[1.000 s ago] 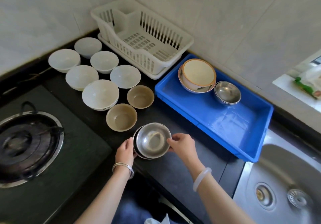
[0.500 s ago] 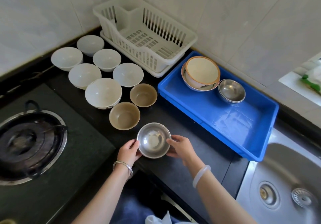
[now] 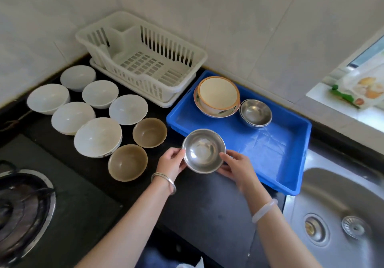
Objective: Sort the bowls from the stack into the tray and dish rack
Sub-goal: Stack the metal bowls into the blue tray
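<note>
The steel bowl is now lifted off the dark counter and brought up and rightward from a second ago. It is held at frame centre, over the near-left rim of the blue tray. Its rim is gripped on either side by the left hand and the right hand. Placement beside the nested steel bowls in the tray is judged next.

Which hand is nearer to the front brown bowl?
Left. The left hand grips the steel bowl just right of the front brown bowl; the right hand is on the steel bowl's far side.
</note>
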A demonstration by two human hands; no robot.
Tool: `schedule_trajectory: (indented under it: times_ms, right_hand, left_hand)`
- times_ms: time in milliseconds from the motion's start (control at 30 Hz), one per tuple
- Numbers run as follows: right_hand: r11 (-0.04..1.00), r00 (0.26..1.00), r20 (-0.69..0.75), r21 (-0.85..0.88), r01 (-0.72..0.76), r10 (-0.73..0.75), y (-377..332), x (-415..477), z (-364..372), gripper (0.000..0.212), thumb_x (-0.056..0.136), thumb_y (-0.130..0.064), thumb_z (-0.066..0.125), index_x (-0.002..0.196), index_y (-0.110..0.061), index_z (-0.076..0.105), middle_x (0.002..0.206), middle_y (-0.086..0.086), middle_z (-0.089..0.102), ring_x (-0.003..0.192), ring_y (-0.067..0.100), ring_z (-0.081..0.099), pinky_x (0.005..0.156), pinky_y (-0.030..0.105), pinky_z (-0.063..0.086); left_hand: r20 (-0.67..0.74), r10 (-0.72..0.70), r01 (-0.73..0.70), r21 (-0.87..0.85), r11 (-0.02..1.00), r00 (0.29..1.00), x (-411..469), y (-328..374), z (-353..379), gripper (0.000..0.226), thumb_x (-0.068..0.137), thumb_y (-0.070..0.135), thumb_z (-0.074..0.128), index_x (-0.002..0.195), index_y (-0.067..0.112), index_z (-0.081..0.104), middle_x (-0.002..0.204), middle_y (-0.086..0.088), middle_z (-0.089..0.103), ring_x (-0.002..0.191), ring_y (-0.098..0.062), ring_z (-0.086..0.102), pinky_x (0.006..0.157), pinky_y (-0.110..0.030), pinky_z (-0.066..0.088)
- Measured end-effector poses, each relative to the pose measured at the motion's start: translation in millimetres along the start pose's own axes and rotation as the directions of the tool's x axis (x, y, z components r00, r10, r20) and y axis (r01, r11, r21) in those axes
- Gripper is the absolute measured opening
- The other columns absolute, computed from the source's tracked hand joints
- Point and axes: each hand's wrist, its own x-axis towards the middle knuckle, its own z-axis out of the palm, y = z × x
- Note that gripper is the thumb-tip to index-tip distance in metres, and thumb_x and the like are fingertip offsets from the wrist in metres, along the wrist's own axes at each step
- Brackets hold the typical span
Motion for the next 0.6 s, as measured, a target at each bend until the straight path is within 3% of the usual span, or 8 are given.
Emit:
schedule_trajectory:
  times_ms: [167,333,500,600]
  right_hand:
    - [0.996,0.994,-0.096,0.072,0.058,-0.051,-40.5,19.4,-40.8,0.014,0.090,-0.011,0.061,0.103,-0.008,0.064,0.083,0.010,0.071,0.061,0.019,0.071,0.055,0.021,0.057]
    - [0.991,0.976,-0.191,0.062,0.115,-0.101,-73.3,48.2,-80.9,0.019,0.089,-0.012,0.062,0.107,-0.005,0.061,0.082,0.011,0.071,0.065,0.023,0.069,0.060,0.022,0.059]
    - [0.993,0.957,-0.274,0.041,0.108,-0.093,-87.6,86.2,-111.5,0.023,0.090,-0.012,0.061,0.111,-0.002,0.059,0.087,0.013,0.068,0.063,0.022,0.068,0.066,0.026,0.059]
    - [0.993,0.939,-0.328,0.024,0.119,-0.104,-91.7,109.4,-124.1,0.025,0.089,-0.012,0.062,0.111,0.001,0.062,0.093,0.016,0.067,0.065,0.022,0.068,0.072,0.030,0.059]
  left_hand:
    - [0.117,0.010,-0.013,0.023,1.000,0.993,25.2,19.0,65.6,0.010,0.087,0.005,0.058,0.080,0.012,0.061,0.086,-0.005,0.062,0.085,-0.016,0.061,0.079,-0.026,0.052]
    - [0.135,-0.005,-0.002,0.055,0.999,0.991,55.0,22.5,135.6,0.008,0.085,-0.002,0.057,0.091,0.003,0.058,0.080,-0.004,0.059,0.078,-0.015,0.058,0.070,-0.019,0.053]
    - [0.139,-0.022,0.001,0.147,0.989,0.990,88.1,17.1,188.1,0.015,0.086,-0.002,0.053,0.097,-0.001,0.063,0.088,-0.008,0.063,0.079,-0.017,0.060,0.089,-0.035,0.051]
    - [0.122,-0.013,-0.016,0.237,0.971,0.992,103.8,16.4,212.0,0.017,0.085,0.000,0.053,0.093,0.006,0.066,0.096,-0.012,0.065,0.094,-0.026,0.061,0.097,-0.044,0.048]
